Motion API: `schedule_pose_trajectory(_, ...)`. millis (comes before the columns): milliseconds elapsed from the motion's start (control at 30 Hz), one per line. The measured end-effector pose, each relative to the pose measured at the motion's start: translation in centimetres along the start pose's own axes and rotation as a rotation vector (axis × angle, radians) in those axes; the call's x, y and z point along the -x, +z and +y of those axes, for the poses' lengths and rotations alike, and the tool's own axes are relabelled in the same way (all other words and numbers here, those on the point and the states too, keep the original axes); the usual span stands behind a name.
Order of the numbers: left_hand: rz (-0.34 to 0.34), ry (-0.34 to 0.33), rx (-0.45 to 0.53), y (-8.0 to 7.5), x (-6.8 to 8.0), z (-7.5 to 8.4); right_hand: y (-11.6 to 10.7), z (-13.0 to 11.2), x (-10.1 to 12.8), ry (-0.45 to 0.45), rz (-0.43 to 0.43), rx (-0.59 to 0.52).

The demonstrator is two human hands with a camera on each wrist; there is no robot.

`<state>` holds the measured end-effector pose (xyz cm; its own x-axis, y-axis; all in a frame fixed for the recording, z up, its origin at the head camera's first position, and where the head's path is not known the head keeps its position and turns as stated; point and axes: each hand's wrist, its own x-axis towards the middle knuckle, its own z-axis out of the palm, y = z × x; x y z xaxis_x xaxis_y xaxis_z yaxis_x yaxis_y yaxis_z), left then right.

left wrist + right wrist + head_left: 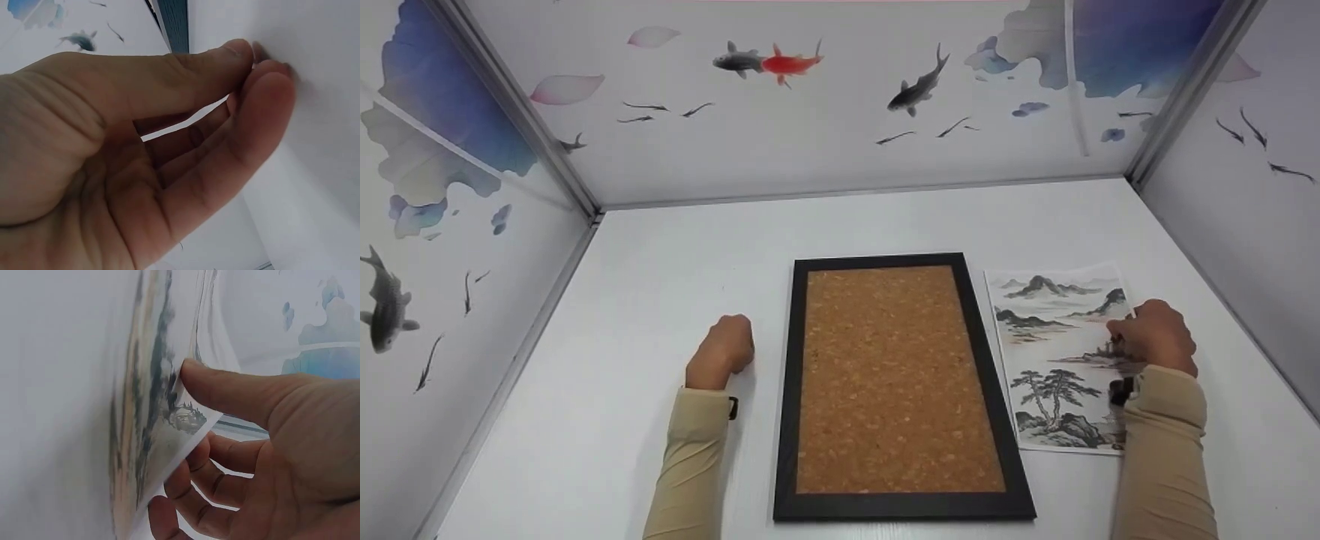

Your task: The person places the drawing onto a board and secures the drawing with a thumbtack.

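Right hand [1153,337] pinches landscape print [1054,360] at its edge, 3 o'clock of cork board [896,382]. Left hand [725,349] at 9 o'clock, fingers loosely curled, holding nothing, fingertips [264,67] on table [660,247].

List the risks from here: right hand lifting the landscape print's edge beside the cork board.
1. The right hand pinches only the right edge of the thin paper ink-landscape print, thumb on top and fingers beneath; the sheet already curves there and might crease or tear.
2. The black-framed rectangular cork board lies close beside the print; a dragged sheet could catch on the raised frame.
3. The left hand rests on the white table, apart from the board, so the board could slide if bumped.
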<state>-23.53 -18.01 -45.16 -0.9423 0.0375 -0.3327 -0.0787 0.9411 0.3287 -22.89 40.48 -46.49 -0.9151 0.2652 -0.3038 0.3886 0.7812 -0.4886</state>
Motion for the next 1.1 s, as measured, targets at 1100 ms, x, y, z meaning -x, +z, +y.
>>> schedule_pose_trajectory(1100,0.609,0.135,0.354,-2.6,1.4,0.2,-5.4,-4.0,4.9,-0.001,0.49,-0.362)
